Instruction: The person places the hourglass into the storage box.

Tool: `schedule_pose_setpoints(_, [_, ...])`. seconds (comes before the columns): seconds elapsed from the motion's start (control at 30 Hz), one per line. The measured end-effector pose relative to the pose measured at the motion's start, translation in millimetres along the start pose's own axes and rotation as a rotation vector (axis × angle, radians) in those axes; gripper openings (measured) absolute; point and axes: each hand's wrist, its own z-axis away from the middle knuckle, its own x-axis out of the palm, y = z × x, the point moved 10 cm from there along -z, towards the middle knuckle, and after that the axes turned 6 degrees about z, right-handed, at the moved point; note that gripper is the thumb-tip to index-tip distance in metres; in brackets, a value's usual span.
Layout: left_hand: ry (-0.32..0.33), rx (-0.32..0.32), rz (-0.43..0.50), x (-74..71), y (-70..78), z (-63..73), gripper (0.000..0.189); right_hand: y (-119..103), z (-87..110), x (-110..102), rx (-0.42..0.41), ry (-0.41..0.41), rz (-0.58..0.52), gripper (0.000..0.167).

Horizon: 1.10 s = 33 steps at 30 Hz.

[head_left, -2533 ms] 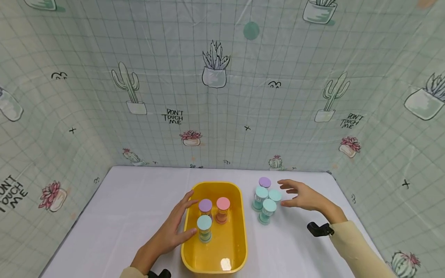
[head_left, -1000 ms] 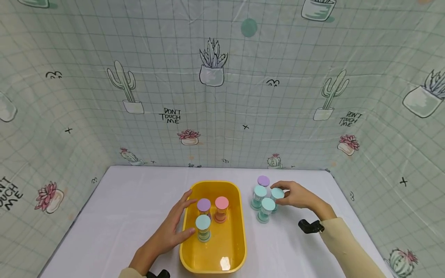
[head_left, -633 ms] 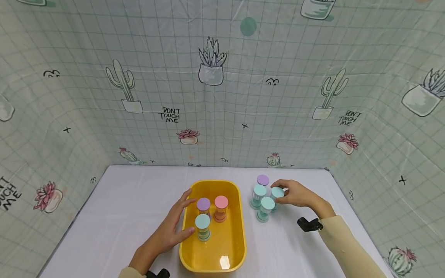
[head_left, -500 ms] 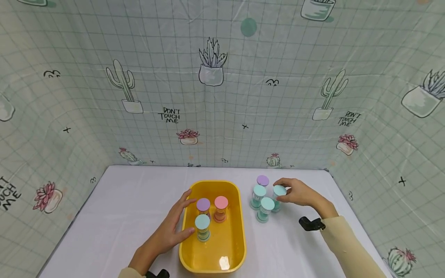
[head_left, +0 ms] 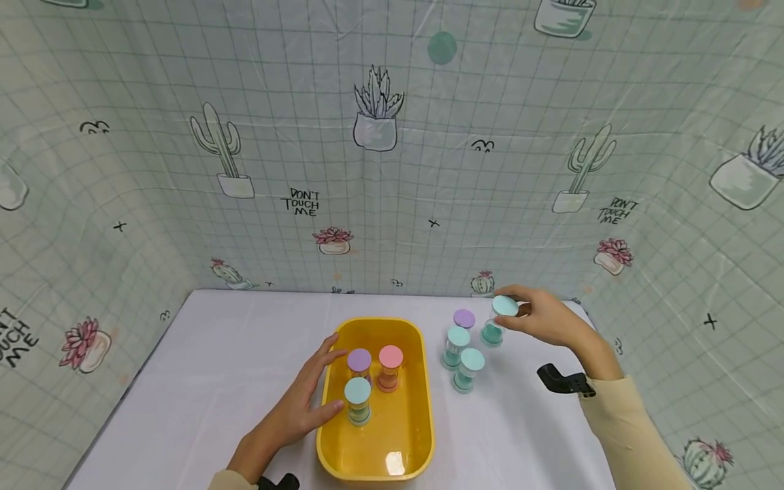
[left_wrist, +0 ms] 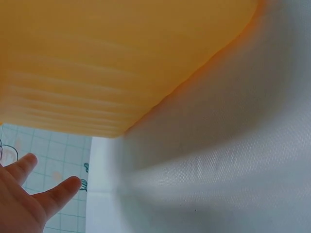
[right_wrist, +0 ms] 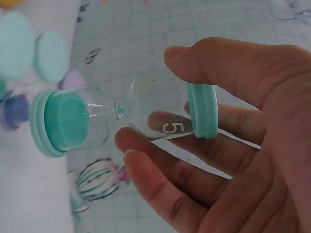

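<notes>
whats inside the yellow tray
A purple timer, a pink timer and a teal timer. The teal one partly covers the purple one's base. The tray under them is hidden.

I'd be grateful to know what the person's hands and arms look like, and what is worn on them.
The left hand and right hand are ungloved. The right sleeve is plain pale beige; only the end of a matching left sleeve shows. A bent black device sits at the right wrist; a second black device at the left is cut off by the frame.
</notes>
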Motion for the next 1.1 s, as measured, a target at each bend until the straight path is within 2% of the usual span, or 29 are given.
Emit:
schedule_pose_setpoints(0.2, [-0.002,-0.002,-0.003,-0.2,1.2,0.4,0.069,-41.9,-3.0,-14.5,-0.069,0.041,0.017,0.050])
schedule_pose_setpoints(0.37, [-0.002,-0.007,-0.003,-0.6,1.7,0.1,0.068,-85.1,-6.0,-14.7,-0.144,0.036,0.017,0.051])
schedule_pose_setpoints(0.57, [0.000,-0.009,-0.004,-0.2,0.9,0.4,0.068,-134.9,-10.6,-0.6,-0.253,-0.044,-0.005,0.049])
schedule_pose_setpoints(0.7, [-0.002,0.000,-0.008,0.4,0.6,0.5,0.068,-161.4,-13.5,16.9,-0.325,-0.123,-0.008,0.045])
schedule_pose_setpoints(0.83, [-0.008,0.007,-0.008,1.4,0.3,1.7,0.068,-179.8,-15.3,38.2,-0.375,-0.216,-0.035,0.043])
schedule_pose_setpoints(1.1, [-0.009,0.002,-0.003,0.5,3.0,0.5,0.067,-204.2,-15.4,67.9,-0.460,-0.333,-0.051,0.038])
